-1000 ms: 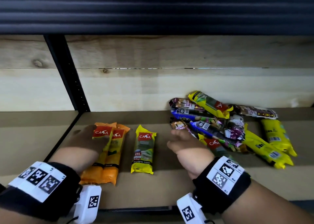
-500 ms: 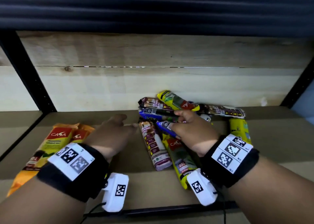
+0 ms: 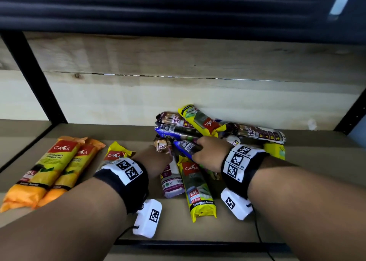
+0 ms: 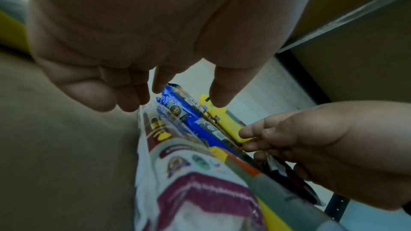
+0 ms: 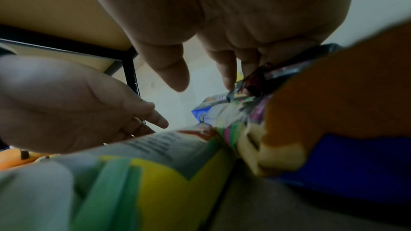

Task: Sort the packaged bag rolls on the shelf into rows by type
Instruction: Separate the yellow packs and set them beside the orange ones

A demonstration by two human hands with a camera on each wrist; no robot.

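Note:
On the wooden shelf [image 3: 99, 211], two orange packs [image 3: 49, 167] lie side by side at the left. Beside them is a yellow pack [image 3: 116, 154], partly hidden by my left wrist. My left hand [image 3: 166, 152] hangs with relaxed fingers [image 4: 131, 101] over the top of a white-and-maroon drawstring roll [image 3: 172, 179] and grips nothing. My right hand [image 3: 195, 148] reaches into the mixed pile. Its fingertips [image 5: 229, 80] touch a blue roll [image 3: 186, 147] and the thumb stays free. A yellow 25L roll [image 3: 198, 193] lies between my wrists.
The pile [image 3: 208, 122] against the wooden back wall holds maroon, blue and yellow rolls stacked crosswise. More yellow packs [image 3: 275, 151] lie behind my right wrist. Black uprights [image 3: 35, 78] frame the bay, and a dark shelf hangs overhead.
Both hands have moved right, away from the orange and yellow packs, to the mixed pile. The left hand let go of the orange pack; the view has panned right with them.

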